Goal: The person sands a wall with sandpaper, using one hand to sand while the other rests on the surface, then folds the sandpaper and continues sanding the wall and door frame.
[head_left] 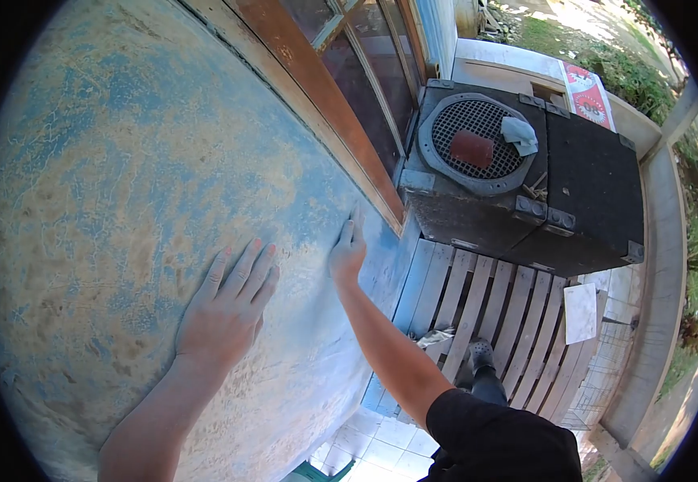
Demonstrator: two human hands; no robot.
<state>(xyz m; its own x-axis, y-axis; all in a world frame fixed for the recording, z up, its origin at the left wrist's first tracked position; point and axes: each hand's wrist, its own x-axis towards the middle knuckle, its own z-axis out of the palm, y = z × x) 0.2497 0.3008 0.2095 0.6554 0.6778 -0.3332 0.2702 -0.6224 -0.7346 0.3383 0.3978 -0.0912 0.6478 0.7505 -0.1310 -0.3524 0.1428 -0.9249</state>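
My left hand (224, 309) lies flat against a worn wall (132, 209) with patchy blue and beige paint, its fingers stretched out and slightly apart. Further along the same wall, close to the wooden window frame (325, 104), is my right hand (347, 255). I see it from the side, fingers extended along the surface and thumb beside them. Its palm side is hidden, so anything thin beneath it does not show. Pale dust coats the left hand and forearm.
A black speaker cabinet (590, 185) stands on a slatted wooden bench (477, 301). On its round grille (445, 120) rest a red-brown piece (471, 149) and a crumpled pale cloth (519, 135). A shoe (481, 353) stands on the slats, near a white board (580, 313).
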